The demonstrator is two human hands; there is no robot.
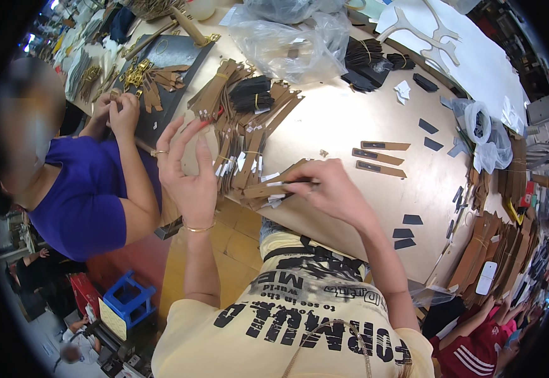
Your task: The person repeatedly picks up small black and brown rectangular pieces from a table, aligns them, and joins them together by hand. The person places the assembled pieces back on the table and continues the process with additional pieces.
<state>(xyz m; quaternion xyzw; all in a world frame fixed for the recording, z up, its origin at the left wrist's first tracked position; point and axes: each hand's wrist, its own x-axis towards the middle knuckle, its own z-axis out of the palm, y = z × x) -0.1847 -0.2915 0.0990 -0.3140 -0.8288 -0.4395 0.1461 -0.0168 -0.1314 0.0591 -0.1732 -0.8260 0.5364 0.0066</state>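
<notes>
My left hand (189, 170) is raised over the near left side of the table, fingers apart, a ring and a bracelet on it. Nothing shows in its grasp. At the table's near edge my right hand (337, 192) is closed, thumb and fingers pinching a thin dark piece (311, 183) mostly hidden by the fingers; its kind is not clear. Under that pinch lie brown leather strips (263, 191) with white paper tags. Between my hands spreads a larger pile of banded brown strips (240, 142), topped by black bundles (251, 94).
Three brown strips with dark patches (380, 159) lie to the right, near loose black pieces (408, 219). Clear plastic bags (293, 47) sit at the back. At left, a co-worker in purple (91, 195) handles gold-coloured hardware beside a dark board (167, 60). A blue stool (129, 299) stands below.
</notes>
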